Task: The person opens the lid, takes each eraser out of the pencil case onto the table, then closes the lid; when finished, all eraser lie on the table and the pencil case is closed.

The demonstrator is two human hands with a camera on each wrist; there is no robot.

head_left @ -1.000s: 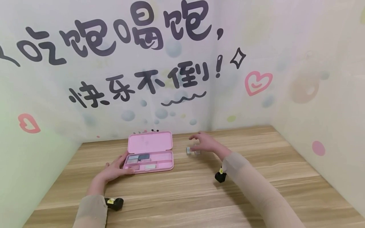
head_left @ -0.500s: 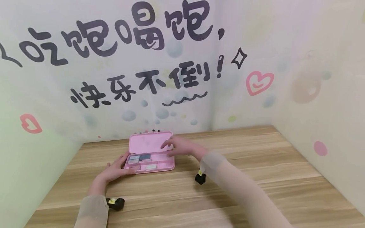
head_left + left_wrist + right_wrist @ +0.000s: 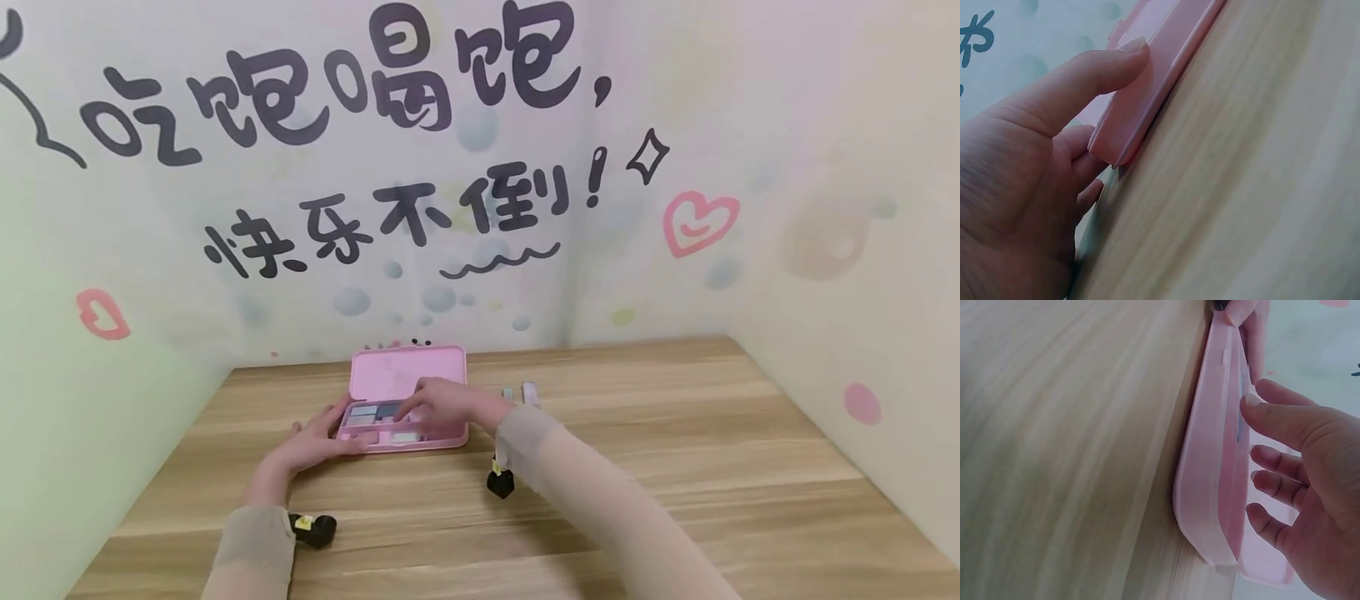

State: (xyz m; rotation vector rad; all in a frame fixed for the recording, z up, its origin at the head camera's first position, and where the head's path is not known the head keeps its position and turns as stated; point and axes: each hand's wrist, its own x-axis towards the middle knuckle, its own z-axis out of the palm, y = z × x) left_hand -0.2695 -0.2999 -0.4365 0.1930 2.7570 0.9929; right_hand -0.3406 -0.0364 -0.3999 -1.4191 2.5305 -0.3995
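Observation:
An opened pink pencil case (image 3: 459, 437) lies near the back of the table. My left hand (image 3: 311, 442) holds its left end, thumb along the front wall and fingers behind the corner in the left wrist view. Over the tray is my right hand (image 3: 442, 408), with the index finger reaching down beside a dark block (image 3: 388, 410). In the right wrist view its fingers (image 3: 1275, 459) look loosely bent, with nothing visible between them. Inside the case lie a light blue block (image 3: 364, 411) and a whitish block (image 3: 406, 437). The index fingertip's contact is hidden.
Two small light blocks stand to the right of the case: a greyish one (image 3: 507, 393) and a pale lilac one (image 3: 530, 392), partly behind the right wrist. A printed wall cloth (image 3: 600, 283) rises at the table's back edge.
My right hand has moved left from the small blocks on the table to over the pencil case's tray. My left hand has stayed on the case. The head view has shifted slightly.

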